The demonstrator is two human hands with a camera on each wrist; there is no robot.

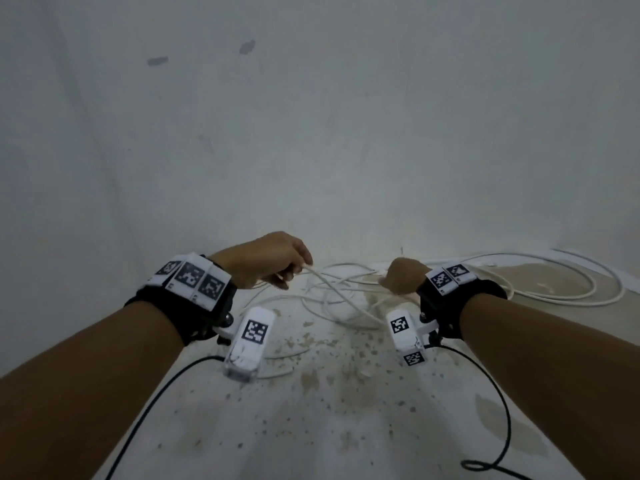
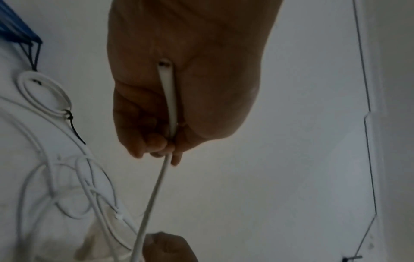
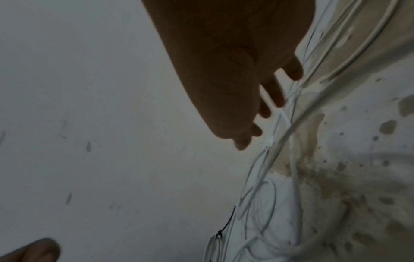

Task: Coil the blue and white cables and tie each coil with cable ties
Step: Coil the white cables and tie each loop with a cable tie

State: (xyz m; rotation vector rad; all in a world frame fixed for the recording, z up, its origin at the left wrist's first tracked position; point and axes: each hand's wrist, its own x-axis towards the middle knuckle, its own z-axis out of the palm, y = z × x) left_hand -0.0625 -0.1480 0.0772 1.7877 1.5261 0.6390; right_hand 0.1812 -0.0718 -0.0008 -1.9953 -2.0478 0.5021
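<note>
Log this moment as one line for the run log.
left hand: pinches white cable near its end | right hand: open over tangled strands | coil: not yet formed

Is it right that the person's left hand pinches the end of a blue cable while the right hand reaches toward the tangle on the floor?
Not quite: the cable is white, not blue. The left wrist view shows the left hand pinching the end of the white cable. The rest holds: the right hand reaches toward the tangle on the floor.

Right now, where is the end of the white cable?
The cable end lies in the left hand, pinched by its fingers. In the head view that hand is left of centre, above the cable tangle.
</note>
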